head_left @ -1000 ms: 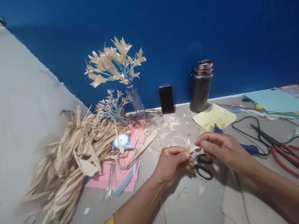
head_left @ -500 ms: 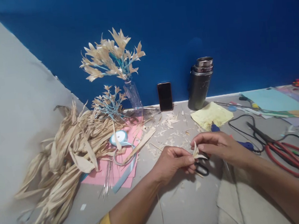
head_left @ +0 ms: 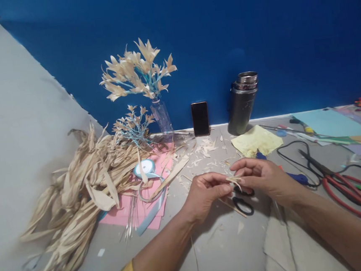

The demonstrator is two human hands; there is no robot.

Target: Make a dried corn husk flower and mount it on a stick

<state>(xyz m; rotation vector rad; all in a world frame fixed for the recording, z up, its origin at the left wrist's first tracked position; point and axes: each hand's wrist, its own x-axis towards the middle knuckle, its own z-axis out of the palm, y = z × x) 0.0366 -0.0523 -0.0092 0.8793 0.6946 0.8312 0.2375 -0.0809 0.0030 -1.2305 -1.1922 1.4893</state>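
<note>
A small pale corn husk flower (head_left: 235,181) with narrow pointed petals sits between my two hands over the table. My left hand (head_left: 204,194) pinches it between thumb and forefinger. From the other side, the thumb and fingertips of my right hand (head_left: 261,177) close on its petals. Beneath the hands lie small scissors (head_left: 244,207) with black loop handles; their blades are hidden. Tiny husk scraps (head_left: 205,148) are scattered behind the hands.
To the left, dried corn husks (head_left: 78,191) are heaped beside a light blue ribbon spool (head_left: 144,168) on pink paper (head_left: 166,153). Finished flowers (head_left: 137,72) stand in a clear bottle (head_left: 161,118). A phone (head_left: 200,119), steel flask (head_left: 243,104) and red-handled scissors (head_left: 350,196) are also here.
The flower has turned from petals pointing up to lying nearly sideways between the fingers. My right fingertips have closed onto it. The view has shifted slightly.
</note>
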